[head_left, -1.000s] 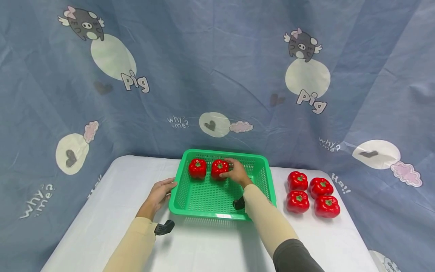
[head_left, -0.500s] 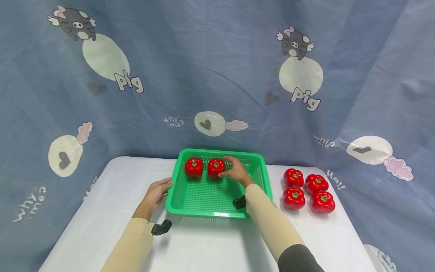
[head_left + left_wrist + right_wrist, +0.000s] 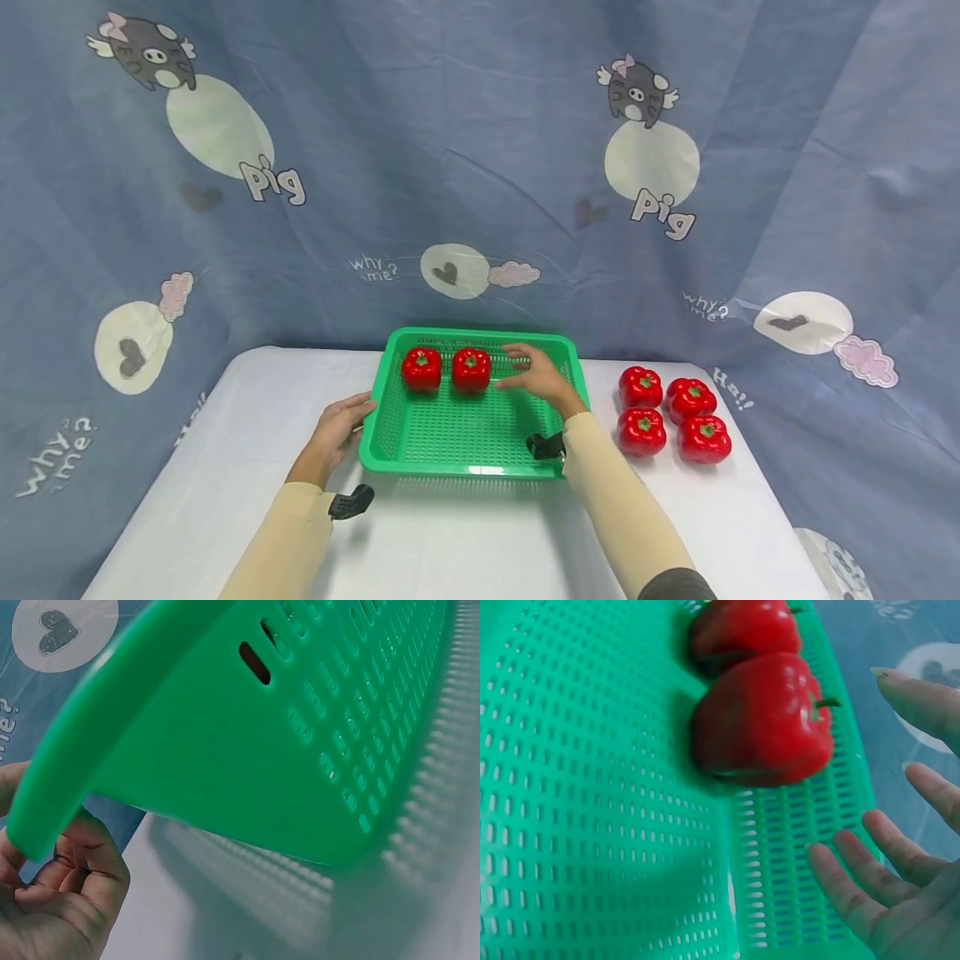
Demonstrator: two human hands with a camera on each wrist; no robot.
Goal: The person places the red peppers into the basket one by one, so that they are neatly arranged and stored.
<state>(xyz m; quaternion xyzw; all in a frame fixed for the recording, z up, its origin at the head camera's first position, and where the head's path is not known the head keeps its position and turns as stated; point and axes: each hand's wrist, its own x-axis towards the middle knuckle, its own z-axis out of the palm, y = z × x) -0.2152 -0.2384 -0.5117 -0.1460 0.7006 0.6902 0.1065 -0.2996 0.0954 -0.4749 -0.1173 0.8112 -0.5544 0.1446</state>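
A green plastic basket (image 3: 450,469) with slotted walls stands on the white table. Two red bell peppers stand upright side by side along its back wall, one at the left (image 3: 422,372) and one closer to the middle (image 3: 471,372). My left hand (image 3: 335,429) grips the basket's left rim (image 3: 71,761), fingers curled beneath it in the left wrist view. Over the basket's right half, my right hand (image 3: 546,382) holds nothing. Its fingers (image 3: 847,889) are spread, with a gap between them and the nearer pepper (image 3: 761,724).
Several more red bell peppers (image 3: 641,432) sit grouped on the white table (image 3: 450,542) to the right of the basket. A blue printed cloth (image 3: 480,200) hangs behind the table and down both sides.
My right hand has let go of the pepper nearer the middle and drawn away to the right, its fingers spreading. The left hand stays at the basket's rim. The head view has shifted slightly.
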